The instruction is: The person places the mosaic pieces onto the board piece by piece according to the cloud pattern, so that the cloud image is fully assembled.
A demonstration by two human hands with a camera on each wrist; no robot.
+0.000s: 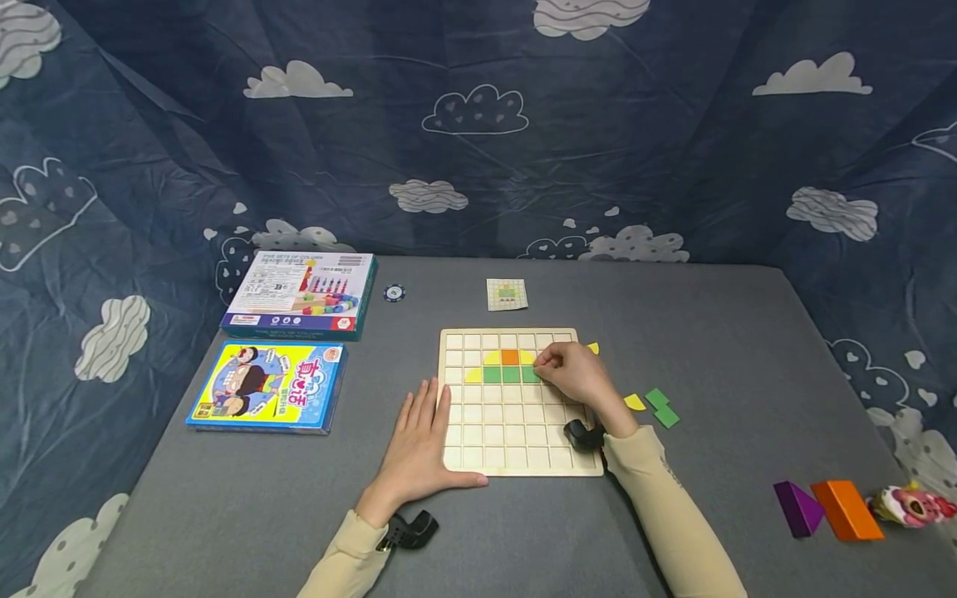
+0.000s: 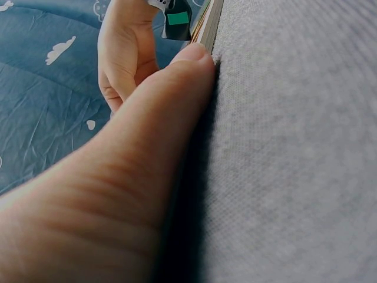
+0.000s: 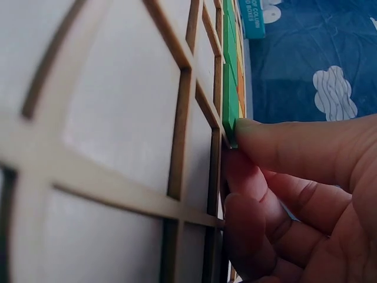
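A wooden grid board lies on the table, with yellow pieces, an orange square and a row of green squares in its upper cells. My right hand reaches over the board's right side, thumb and fingertips pinching at the rightmost green square. In the right wrist view the thumb meets that square's edge, with the other fingers curled below. Flat at the board's lower left edge rests my left hand, fingers straight and thumb along the front edge.
Loose green squares and yellow pieces lie right of the board. Behind it is a pattern card; a round chip and two boxes sit left. Purple and orange blocks and a figurine stand right.
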